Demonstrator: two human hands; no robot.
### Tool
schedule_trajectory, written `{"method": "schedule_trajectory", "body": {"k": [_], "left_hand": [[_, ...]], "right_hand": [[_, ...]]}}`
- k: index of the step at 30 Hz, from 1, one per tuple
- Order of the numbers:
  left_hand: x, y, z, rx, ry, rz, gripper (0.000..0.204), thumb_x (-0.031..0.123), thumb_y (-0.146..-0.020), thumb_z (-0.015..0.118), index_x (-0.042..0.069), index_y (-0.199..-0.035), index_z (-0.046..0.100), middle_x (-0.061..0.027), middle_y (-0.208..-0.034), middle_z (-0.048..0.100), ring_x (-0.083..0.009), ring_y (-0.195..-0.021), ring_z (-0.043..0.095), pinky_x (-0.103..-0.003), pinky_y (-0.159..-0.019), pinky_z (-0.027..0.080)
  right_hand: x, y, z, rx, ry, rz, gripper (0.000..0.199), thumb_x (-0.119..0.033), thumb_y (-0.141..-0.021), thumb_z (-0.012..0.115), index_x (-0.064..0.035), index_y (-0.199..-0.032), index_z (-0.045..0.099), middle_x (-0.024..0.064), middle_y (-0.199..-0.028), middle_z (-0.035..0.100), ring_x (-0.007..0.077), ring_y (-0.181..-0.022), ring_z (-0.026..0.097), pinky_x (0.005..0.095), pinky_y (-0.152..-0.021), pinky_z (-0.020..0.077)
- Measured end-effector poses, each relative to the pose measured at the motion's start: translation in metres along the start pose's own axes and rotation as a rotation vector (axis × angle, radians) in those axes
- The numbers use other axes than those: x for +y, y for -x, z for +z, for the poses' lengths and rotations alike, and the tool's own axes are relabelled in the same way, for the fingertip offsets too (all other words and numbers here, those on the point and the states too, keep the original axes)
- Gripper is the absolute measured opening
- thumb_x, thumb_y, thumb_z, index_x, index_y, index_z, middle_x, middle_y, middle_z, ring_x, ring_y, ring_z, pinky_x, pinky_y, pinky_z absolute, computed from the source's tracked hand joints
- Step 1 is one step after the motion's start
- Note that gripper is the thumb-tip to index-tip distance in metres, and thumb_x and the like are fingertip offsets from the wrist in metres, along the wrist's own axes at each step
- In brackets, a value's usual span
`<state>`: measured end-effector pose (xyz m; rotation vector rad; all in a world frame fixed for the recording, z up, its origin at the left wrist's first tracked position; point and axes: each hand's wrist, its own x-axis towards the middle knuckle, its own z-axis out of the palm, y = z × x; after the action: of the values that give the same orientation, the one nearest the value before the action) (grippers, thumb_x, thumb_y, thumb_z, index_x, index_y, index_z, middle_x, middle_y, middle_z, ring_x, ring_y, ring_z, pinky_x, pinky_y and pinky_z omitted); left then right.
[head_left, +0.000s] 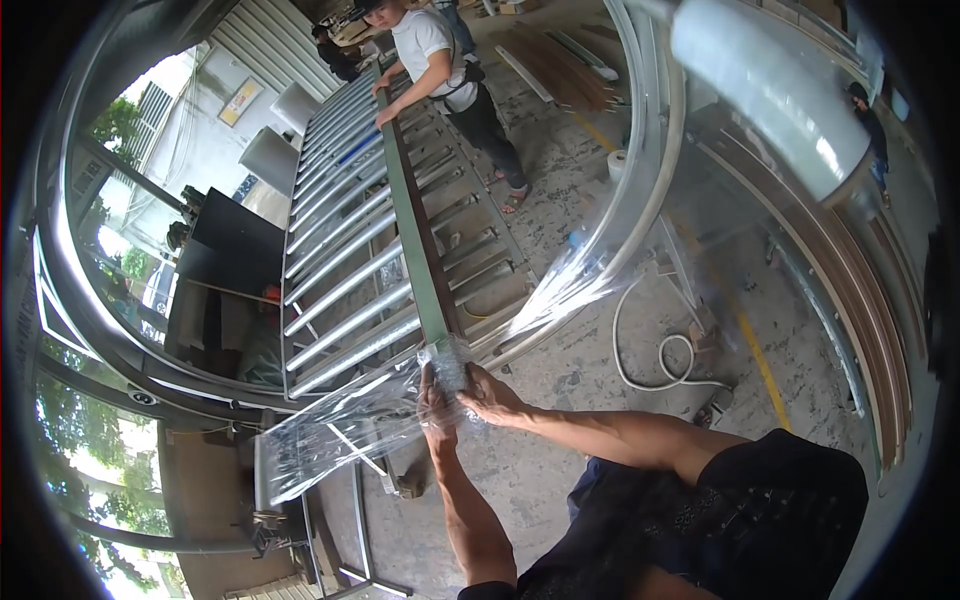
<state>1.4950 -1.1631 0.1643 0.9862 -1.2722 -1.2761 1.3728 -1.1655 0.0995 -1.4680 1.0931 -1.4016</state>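
A long beam (406, 230), green on top and dark brown on its side, lies lengthwise over a roller conveyor. Bubble wrap (450, 372) covers its near end. My left hand (436, 405) grips that wrapped end from the left, fingers partly behind clear plastic. From the right, my right hand (490, 394) presses its fingers against the same bubble wrap. Loose clear plastic film (345, 430) spreads left from my hands. More stretched film (570, 290) rises to the right, toward a large film roll (770, 95) on a ring-shaped frame (655, 160).
The roller conveyor (345, 275) runs away from me. A co-worker (430, 60) stands at the beam's far part, both hands on it. A pale hose (630, 370) coils on the floor at right. Brown planks (840, 290) lie along the right side, other boards (560, 70) farther back.
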Motion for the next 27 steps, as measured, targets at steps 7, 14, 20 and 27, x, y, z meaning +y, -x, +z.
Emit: {"method": "schedule_trajectory", "body": {"k": [7, 14, 20, 27], "left_hand": [[-0.012, 0.095, -0.049, 0.362, -0.725, -0.197, 0.036, 0.025, -0.094, 0.050, -0.005, -0.109, 0.063, -0.0096, -0.083, 0.070, -0.0158, -0.073, 0.062, -0.031, -0.071, 0.049], [0.062, 0.067, 0.013, 0.407, -1.000, 0.100, 0.049, 0.026, -0.082, 0.067, -0.006, -0.117, 0.055, -0.0242, -0.111, 0.059, -0.0387, -0.105, 0.056, -0.044, -0.093, 0.043], [0.054, 0.072, 0.041, 0.308, -1.049, -0.247, 0.083, 0.048, -0.068, 0.076, -0.010, -0.121, 0.049, -0.0303, -0.117, 0.057, -0.0426, -0.109, 0.056, -0.043, -0.093, 0.046], [0.056, 0.125, 0.064, 0.477, -1.304, -0.496, 0.071, 0.039, -0.059, 0.079, -0.004, -0.106, 0.049, -0.0242, -0.102, 0.062, -0.0410, -0.096, 0.061, -0.048, -0.083, 0.049]], "right_hand": [[-0.035, 0.005, 0.000, -0.092, -0.034, 0.046, 0.044, -0.024, -0.086, 0.063, 0.0058, -0.114, 0.046, 0.0265, -0.107, 0.053, 0.0398, -0.100, 0.053, 0.0420, -0.089, 0.0442], [-0.071, 0.042, 0.000, -0.072, -0.022, 0.134, 0.034, -0.014, -0.088, 0.058, 0.0039, -0.115, 0.047, 0.0229, -0.106, 0.055, 0.0357, -0.097, 0.054, 0.0412, -0.083, 0.0451], [-0.078, 0.096, -0.010, -0.158, 0.155, -0.030, 0.065, -0.016, -0.082, 0.069, 0.0055, -0.132, 0.033, 0.0282, -0.131, 0.042, 0.0423, -0.122, 0.042, 0.0423, -0.099, 0.0395], [-0.083, 0.136, -0.083, -0.892, -0.209, 0.340, 0.058, -0.014, -0.086, 0.066, 0.0036, -0.135, 0.041, 0.0225, -0.135, 0.047, 0.0299, -0.125, 0.047, 0.0364, -0.104, 0.0383]]}}
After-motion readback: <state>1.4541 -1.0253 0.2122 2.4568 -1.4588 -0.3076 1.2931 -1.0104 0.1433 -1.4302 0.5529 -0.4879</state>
